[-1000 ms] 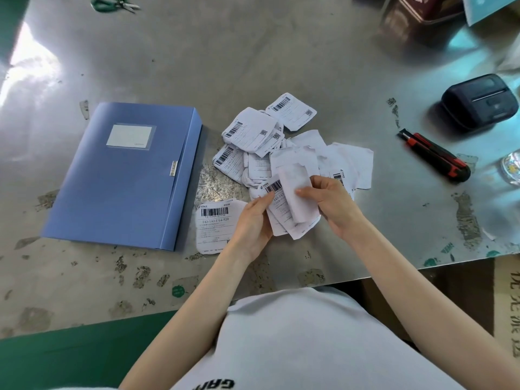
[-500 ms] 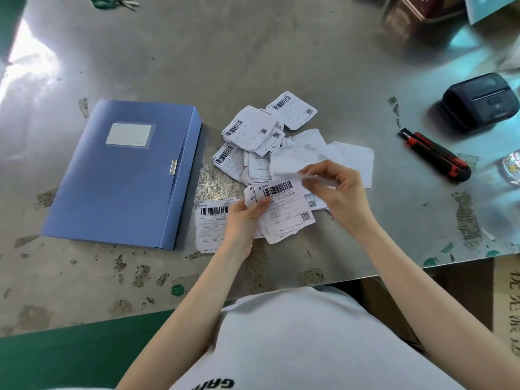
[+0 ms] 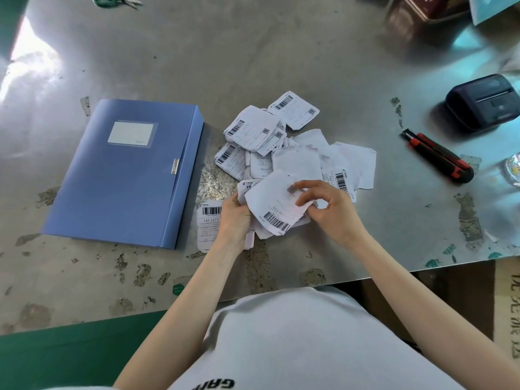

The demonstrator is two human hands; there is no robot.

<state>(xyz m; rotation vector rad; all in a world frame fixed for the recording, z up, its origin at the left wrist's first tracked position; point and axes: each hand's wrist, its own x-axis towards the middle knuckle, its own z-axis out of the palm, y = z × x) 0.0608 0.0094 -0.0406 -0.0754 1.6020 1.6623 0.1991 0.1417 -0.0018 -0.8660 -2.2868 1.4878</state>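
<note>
A loose heap of white barcode labels (image 3: 284,142) lies in the middle of the metal table (image 3: 253,52). My left hand (image 3: 235,220) grips a small stack of these labels (image 3: 274,212) at its left edge, just above the table. My right hand (image 3: 327,211) pinches the top label of that stack, which lies turned with its barcode toward me. One more label (image 3: 208,226) lies flat under my left hand, partly hidden by it.
A closed blue file box (image 3: 126,170) lies left of the labels. To the right are a red and black utility knife (image 3: 439,157) and a small black printer (image 3: 484,101). Green-handled scissors (image 3: 118,0) lie at the far edge. The table's front edge runs close to my body.
My right hand lifted a blank slip off the stack, then came back down onto it. The top label now lies turned, barcode nearer to me.
</note>
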